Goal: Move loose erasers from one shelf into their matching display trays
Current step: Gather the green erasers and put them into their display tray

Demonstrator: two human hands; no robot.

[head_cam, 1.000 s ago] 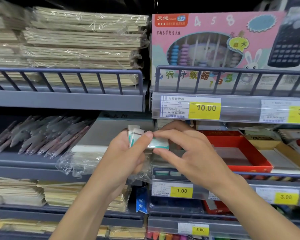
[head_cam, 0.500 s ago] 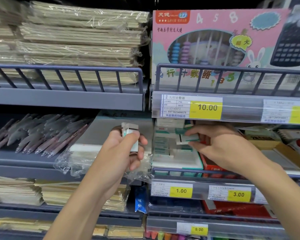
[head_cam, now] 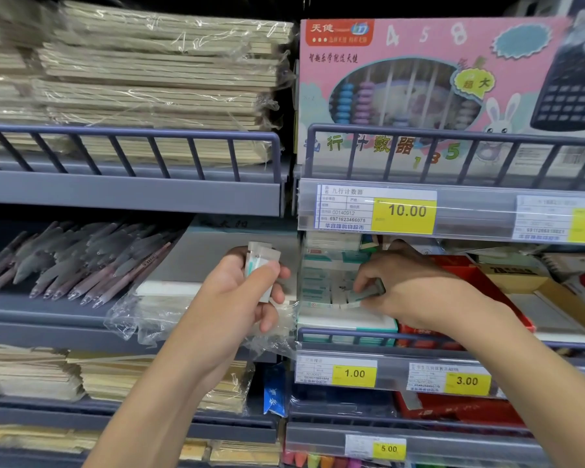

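My left hand (head_cam: 240,298) grips a small stack of white erasers with green sleeves (head_cam: 260,265), held upright in front of the shelf divider. To the right, my right hand (head_cam: 409,288) pinches one green-and-white eraser (head_cam: 365,293) low inside the white-and-green display tray (head_cam: 348,324). That tray holds several rows of the same erasers (head_cam: 321,278). The tray sits on the middle right shelf above the 1.00 price tag (head_cam: 353,373).
A red tray (head_cam: 480,278) and a yellow tray (head_cam: 554,298) stand right of the eraser tray. Pens (head_cam: 81,261) and a crumpled plastic bag (head_cam: 142,315) lie on the left shelf. A rail (head_cam: 352,332) fronts the tray. A pink abacus box (head_cam: 419,86) stands above.
My right hand took one eraser from the stack in my left hand, carried it right, and has lowered it into the tray. The left hand stayed in place with the rest.
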